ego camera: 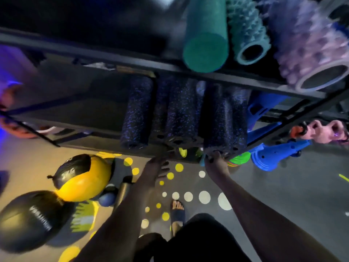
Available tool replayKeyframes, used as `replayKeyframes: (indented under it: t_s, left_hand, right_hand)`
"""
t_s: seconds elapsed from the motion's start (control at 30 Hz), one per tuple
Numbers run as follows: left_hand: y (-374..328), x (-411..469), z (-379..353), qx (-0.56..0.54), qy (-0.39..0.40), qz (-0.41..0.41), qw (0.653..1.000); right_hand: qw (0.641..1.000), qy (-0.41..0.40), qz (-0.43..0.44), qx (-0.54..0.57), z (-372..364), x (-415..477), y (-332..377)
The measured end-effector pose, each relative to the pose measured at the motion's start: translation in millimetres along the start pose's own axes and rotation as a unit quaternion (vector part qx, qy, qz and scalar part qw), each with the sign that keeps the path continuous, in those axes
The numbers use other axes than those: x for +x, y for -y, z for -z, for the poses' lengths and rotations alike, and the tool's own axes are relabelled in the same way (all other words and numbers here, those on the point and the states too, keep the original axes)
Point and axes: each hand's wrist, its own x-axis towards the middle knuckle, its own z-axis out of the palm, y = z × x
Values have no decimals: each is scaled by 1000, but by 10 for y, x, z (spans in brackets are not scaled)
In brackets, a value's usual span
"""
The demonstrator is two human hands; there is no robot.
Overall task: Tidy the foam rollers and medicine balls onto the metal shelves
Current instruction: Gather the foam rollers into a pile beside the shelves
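Several dark speckled foam rollers [179, 112] lie side by side on the middle level of the metal shelf [94, 129]. My right hand [216, 163] touches the front end of the rightmost speckled roller [224, 120], fingers curled at its rim. My left hand [156, 169] hovers open just below the shelf's front edge, holding nothing. On the top level lie a smooth green roller [205, 35], a spiky teal roller [247, 33] and a knobbly purple roller [309, 48]. A yellow-and-black medicine ball [83, 178] and a black medicine ball [32, 220] sit on the floor at the left.
A small blue ball [107, 199] and a dark cylinder [123, 191] lie beside the yellow ball. Blue cones [275, 154] and green discs [239, 157] sit at the shelf's right. Pink dumbbells [321, 131] lie beyond. My sandalled foot [177, 212] stands on the dotted floor.
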Motion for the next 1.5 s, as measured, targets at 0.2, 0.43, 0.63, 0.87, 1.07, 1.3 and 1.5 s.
replayKeyframes:
  t_s: [0.2, 0.43, 0.63, 0.87, 1.07, 1.3, 1.5]
  left_hand:
    - [723, -574, 1673, -112, -62, 12, 992]
    - [1971, -964, 3290, -107, -116, 134, 978]
    - [3160, -178, 3729, -85, -152, 202, 964]
    - [5015, 2341, 4247, 108, -192, 143, 965]
    - [6323, 3497, 4182, 77, -75, 157, 982]
    - [6046, 2748, 3806, -48, -109, 221, 968]
    - [4255, 866, 3853, -48, -24, 186, 981]
  right_hand:
    - [983, 171, 51, -51, -1345, -1040, 718]
    - [948, 310, -3, -71, -3101, -2367, 759]
    - [930, 337, -135, -61, -4570, -2440, 5]
    - [932, 317, -174, 15, -7194, -1309, -1434]
    - [969, 170, -159, 88, -8193, -1143, -2459]
    - [949, 234, -201, 57, -7314, -1206, -2240]
    - [952, 244, -146, 112, -5452, -1935, -788]
